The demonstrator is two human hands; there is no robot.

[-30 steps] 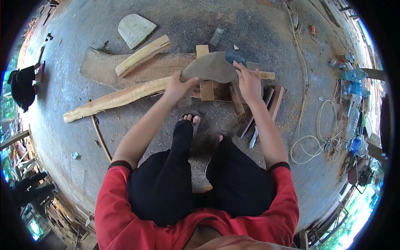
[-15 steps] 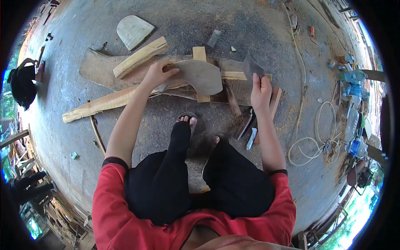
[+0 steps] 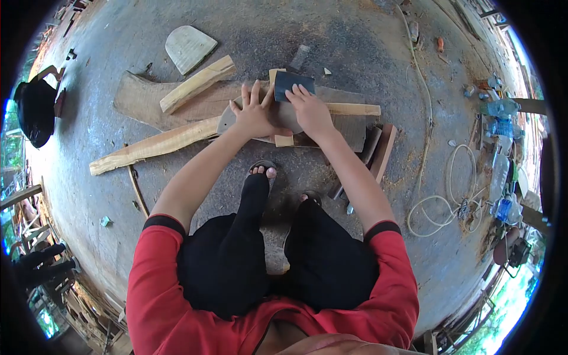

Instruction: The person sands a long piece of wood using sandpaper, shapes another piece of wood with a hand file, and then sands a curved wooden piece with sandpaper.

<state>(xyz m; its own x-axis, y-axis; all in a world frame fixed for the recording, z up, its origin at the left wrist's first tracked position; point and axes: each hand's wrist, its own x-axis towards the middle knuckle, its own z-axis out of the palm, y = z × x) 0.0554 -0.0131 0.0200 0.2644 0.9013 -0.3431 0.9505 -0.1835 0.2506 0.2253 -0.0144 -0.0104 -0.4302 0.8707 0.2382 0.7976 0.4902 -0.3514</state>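
Note:
My left hand (image 3: pixel 254 117) lies flat with fingers spread on a grey-brown curved wooden piece (image 3: pixel 226 121), pressing on it. Much of that piece is hidden under my hands. My right hand (image 3: pixel 310 112) has its fingers on a dark sheet of sandpaper (image 3: pixel 290 81), which rests over the upper right part of the piece. Beneath lie a wide brown plank (image 3: pixel 139 97), a light wooden strip (image 3: pixel 355 109) and a long pale stick (image 3: pixel 148 146).
A pale rounded board (image 3: pixel 190 48) and a short wooden block (image 3: pixel 198 83) lie beyond the plank. To the right are a reddish wooden bar (image 3: pixel 384 152), a coiled hose (image 3: pixel 435 198) and plastic bottles (image 3: pixel 502 108). A black bag (image 3: pixel 36 112) is at left.
The curved piece, held up before, has come down onto the wood, and my left hand has spread on it. My right hand has moved left, bringing the sandpaper onto the piece.

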